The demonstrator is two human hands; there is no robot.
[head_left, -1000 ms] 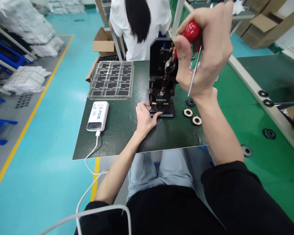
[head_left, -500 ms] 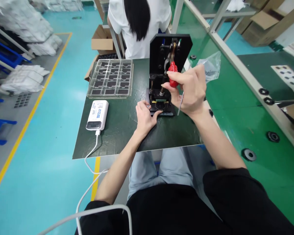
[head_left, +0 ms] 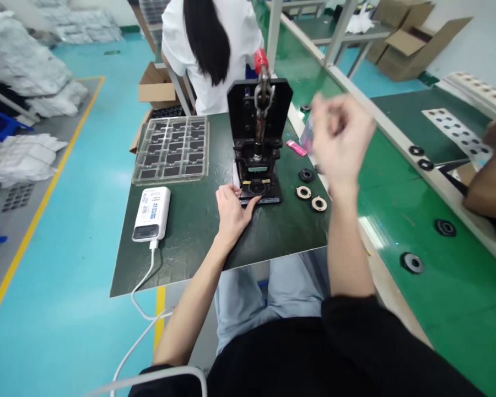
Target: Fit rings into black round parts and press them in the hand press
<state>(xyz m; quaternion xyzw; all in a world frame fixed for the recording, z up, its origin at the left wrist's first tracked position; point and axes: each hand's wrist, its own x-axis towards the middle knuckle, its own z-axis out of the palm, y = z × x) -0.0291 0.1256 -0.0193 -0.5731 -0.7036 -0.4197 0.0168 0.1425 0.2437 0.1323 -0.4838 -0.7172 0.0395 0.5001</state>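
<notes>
The left hand (head_left: pixel 231 214) is touching the toggle press (head_left: pixel 258 144), half-open; the right hand (head_left: pixel 344 139) is hovering, curled, near the right edge of the tabletop (head_left: pixel 196 223), any hold unclear.

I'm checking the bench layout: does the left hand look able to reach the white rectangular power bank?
Probably yes: the left hand, at the black metal press, has only dark green tabletop between it and the power bank.

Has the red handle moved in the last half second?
Yes, upward: the red handle, then in front of the upright black plate, now shows above that plate's top edge.
</notes>
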